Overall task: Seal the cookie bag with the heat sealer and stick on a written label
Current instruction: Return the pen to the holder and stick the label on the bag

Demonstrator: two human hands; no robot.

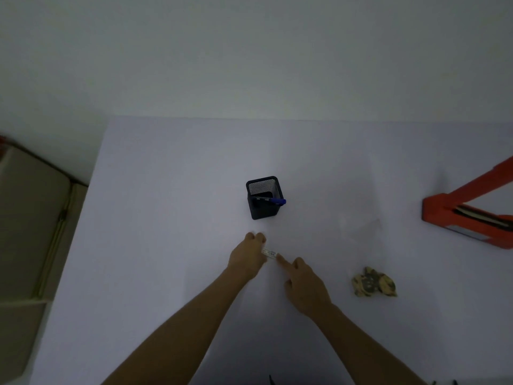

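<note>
table (pixel 166 190): a wide pale surface is carrying everything here; most of it is lying bare, so a dropped label is likely to be hard to spot against it.
heat sealer (pixel 472 215): the orange machine is sitting at the right edge, well apart from both hands, with its arm standing raised; part of it is running out of frame.
pen pot (pixel 263 198): a black mesh pot is standing just beyond the hands, with a blue pen (pixel 273 200) lying across its rim; a careless reach is likely to knock it over.
cookie bag (pixel 373 282): a crumpled patterned bundle, probably the bag, is lying to the right of the right hand, apart from it; whether it is sealed cannot be told.
left hand (pixel 248 259): it is closing loosely on one end of the label.
right hand (pixel 304 284): its forefinger is pressing or pinching the other end; the exact grip cannot be told.
label (pixel 269 253): a small white strip is stretching between the two hands, low over the table.
risk: the sticky strip is liable to curl onto itself or cling to a fingertip; crumpled bag skin is likely to take it crooked.
</note>
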